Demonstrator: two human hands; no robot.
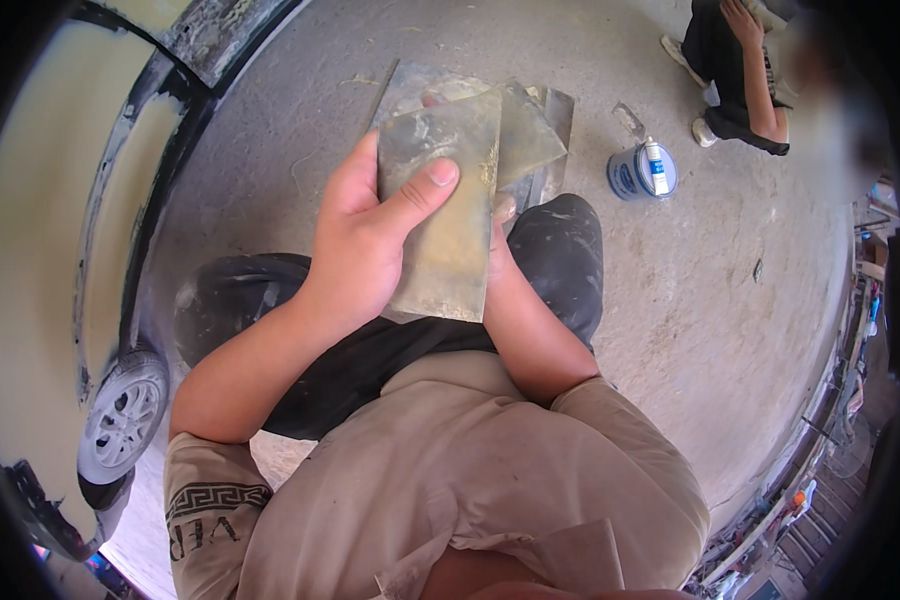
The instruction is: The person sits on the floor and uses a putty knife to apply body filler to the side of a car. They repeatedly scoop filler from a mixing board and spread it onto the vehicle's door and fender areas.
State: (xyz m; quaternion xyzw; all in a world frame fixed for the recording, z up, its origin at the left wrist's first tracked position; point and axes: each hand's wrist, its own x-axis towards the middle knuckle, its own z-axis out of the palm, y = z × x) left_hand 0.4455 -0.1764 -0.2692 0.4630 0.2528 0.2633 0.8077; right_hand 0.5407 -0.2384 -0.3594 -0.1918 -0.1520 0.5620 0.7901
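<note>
The left hand (365,235) grips a flat grey metal plate (445,215), thumb pressed across its face and fingers wrapped behind its left edge. The right hand (500,250) is mostly hidden behind the plate; only a fingertip and the wrist show at the plate's right edge, so it seems to steady the plate from behind, though how it grips cannot be told. The plate is tilted, smeared with a dull yellowish film, and held above the person's dark-trousered knees. Behind the plate, further thin metal sheets (535,125) fan out, some overlapping it; whether they are in the hands or lying on the concrete floor (670,330) cannot be told.

Right of the plate, on the floor, stands a round blue tin (638,175) with a white label band; a white tube (655,165) with a blue stripe lies across its top. What is inside cannot be seen. Beyond the tin another person (740,80) crouches. Far left of the plate stands a pale car (40,250).
</note>
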